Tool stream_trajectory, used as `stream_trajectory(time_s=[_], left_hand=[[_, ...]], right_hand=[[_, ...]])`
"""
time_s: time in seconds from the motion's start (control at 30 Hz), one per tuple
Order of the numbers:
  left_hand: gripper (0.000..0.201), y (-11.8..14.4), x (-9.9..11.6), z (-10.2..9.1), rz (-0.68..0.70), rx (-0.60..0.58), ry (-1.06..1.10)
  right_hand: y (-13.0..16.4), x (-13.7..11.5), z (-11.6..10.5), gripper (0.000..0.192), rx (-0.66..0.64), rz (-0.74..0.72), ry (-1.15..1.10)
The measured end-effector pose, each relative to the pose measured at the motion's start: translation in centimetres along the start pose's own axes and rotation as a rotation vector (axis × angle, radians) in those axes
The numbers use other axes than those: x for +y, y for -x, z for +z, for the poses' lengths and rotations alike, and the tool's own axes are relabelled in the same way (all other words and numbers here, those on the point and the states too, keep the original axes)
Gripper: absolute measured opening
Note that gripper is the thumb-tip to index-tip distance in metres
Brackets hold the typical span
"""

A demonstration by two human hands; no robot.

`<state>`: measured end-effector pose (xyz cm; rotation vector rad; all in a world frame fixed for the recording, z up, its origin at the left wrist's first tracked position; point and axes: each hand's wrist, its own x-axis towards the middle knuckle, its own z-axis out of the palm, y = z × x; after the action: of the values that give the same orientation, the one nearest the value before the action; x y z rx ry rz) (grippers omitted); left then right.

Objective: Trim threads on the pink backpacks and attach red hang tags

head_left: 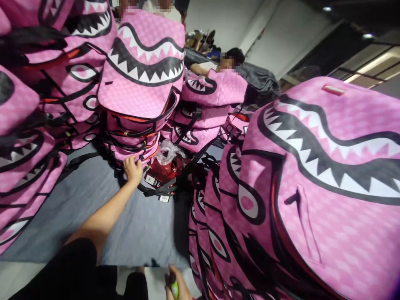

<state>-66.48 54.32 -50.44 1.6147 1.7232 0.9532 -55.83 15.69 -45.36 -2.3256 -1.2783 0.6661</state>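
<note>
My left hand (pixel 133 171) reaches out over the table to a pile of pink backpacks with shark-mouth prints. Its fingers are bent against the edge of a low backpack (pixel 133 151) in that pile, gripping it. The large top backpack (pixel 142 93) leans above, its toothed front facing me. Down at the front edge of the table, my right hand (pixel 179 287) is closed around a small green and black tool (pixel 174 287); its working end cannot be made out. Beside the left hand lie a dark red item (pixel 165 168) with tags and clear plastic (pixel 168 151).
A tall row of pink backpacks (pixel 350 233) fills the right side. More backpacks (pixel 18 183) are piled at the left, and another stack (pixel 215 89) stands behind. Black straps (pixel 162 189) trail over the grey tabletop (pixel 140 233). A person (pixel 233 58) is beyond the bags.
</note>
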Motion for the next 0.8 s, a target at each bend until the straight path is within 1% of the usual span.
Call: stream_trajectory(time_s=[0.03,0.1,0.17,0.2,0.23,0.27,0.33,0.37,0.4,0.43,0.47,0.53,0.63,0.67,0.73,0.8], left_hand=[[0.037,-1.0,-1.4,-1.1,0.018,0.016,-0.045],[0.04,-2.7,-3.9,-3.0,0.084,-0.014,-0.144],[0.038,-3.9,-5.5,-4.4,0.173,-0.112,-0.248],[0.036,-4.3,-6.0,-4.9,0.221,-0.175,-0.297],[0.034,-4.6,-6.2,-5.2,0.268,-0.238,-0.344],[0.032,-4.8,-6.3,-5.3,0.312,-0.295,-0.387],[0.028,-5.1,-6.3,-5.5,0.37,-0.374,-0.465],[0.025,-5.3,-6.3,-5.5,0.382,-0.393,-0.503],[0.024,-5.5,-6.3,-5.7,0.385,-0.405,-0.537],[0.027,-5.7,-6.4,-6.0,0.386,-0.415,-0.566],[0.034,-6.0,-6.4,-6.4,0.388,-0.425,-0.588],[0.042,-6.4,-6.5,-7.8,0.402,-0.445,-0.613],[0.041,-6.5,-6.6,-10.5,0.41,-0.447,-0.629],[0.04,-6.2,-6.7,-11.4,0.407,-0.443,-0.631],[0.037,-5.4,-7.3,-12.8,0.403,-0.444,-0.633],[0.036,-4.1,-8.5,-13.8,0.399,-0.454,-0.627]], right_hand=[[-0.8,0.0,0.6,0.029,0.015,0.018,-0.059],[-3.9,-0.6,2.0,0.027,0.042,0.072,-0.25],[-8.8,-2.2,3.5,0.042,0.024,0.108,-0.431],[-11.8,-3.4,4.4,0.05,-0.006,0.095,-0.465],[-15.0,-4.9,5.3,0.055,-0.068,0.047,-0.452],[-18.2,-6.4,6.2,0.054,-0.099,0.004,-0.444],[-24.1,-9.4,8.0,0.04,-0.129,-0.075,-0.421],[-26.5,-10.7,8.8,0.035,-0.14,-0.109,-0.396],[-28.5,-11.7,9.5,0.034,-0.151,-0.134,-0.361],[-30.1,-12.3,10.0,0.037,-0.16,-0.145,-0.315],[-31.2,-12.5,10.4,0.04,-0.161,-0.14,-0.265],[-32.5,-12.1,10.4,0.047,-0.132,-0.087,-0.166],[-34.2,-10.3,9.1,0.065,-0.046,0.025,-0.063],[-35.1,-9.7,8.4,0.068,-0.024,0.06,-0.046],[-37.1,-8.7,7.1,0.064,0.013,0.117,-0.045],[-39.3,-8.2,6.2,0.054,0.047,0.143,-0.089]])
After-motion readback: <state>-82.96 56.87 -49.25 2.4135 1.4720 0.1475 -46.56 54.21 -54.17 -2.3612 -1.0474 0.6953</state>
